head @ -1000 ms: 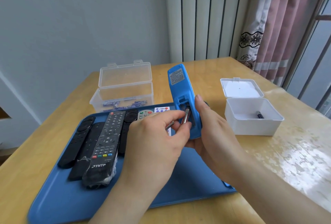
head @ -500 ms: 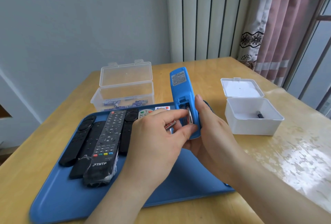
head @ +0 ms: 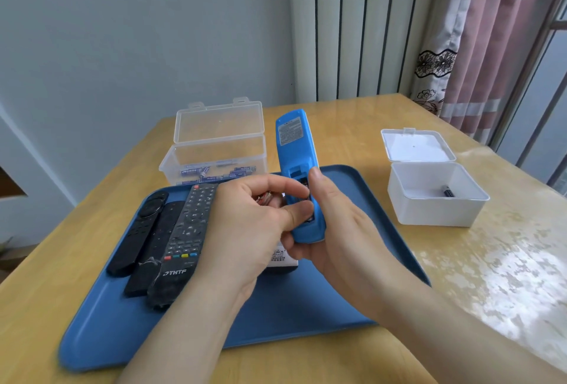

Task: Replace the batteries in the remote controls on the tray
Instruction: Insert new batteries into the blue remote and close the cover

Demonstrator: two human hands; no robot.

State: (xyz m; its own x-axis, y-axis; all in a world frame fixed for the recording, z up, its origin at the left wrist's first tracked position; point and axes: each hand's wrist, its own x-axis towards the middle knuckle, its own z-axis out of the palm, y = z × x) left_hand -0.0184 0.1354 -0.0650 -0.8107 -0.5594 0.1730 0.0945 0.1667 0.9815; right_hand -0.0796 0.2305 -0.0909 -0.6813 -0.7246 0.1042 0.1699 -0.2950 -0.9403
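My right hand [head: 334,224] grips a blue remote [head: 296,150] back side up above the blue tray [head: 276,319], its battery compartment uncovered. My left hand [head: 248,224] reaches in with thumb and index finger at the compartment, where a battery is mostly hidden by the fingers. A second battery [head: 266,198] shows between the left hand's fingers. Black remotes [head: 181,236] lie side by side on the tray's left half.
A clear open box [head: 214,150] with several blue batteries stands behind the tray. A white open box [head: 435,196] holding one dark battery [head: 448,191] sits to the right on the wooden table [head: 491,276]. A white remote [head: 282,257] peeks out under my hands.
The battery that stood tilted out of the compartment has gone down into it under my left fingers. The blue remote has stayed in my right hand.
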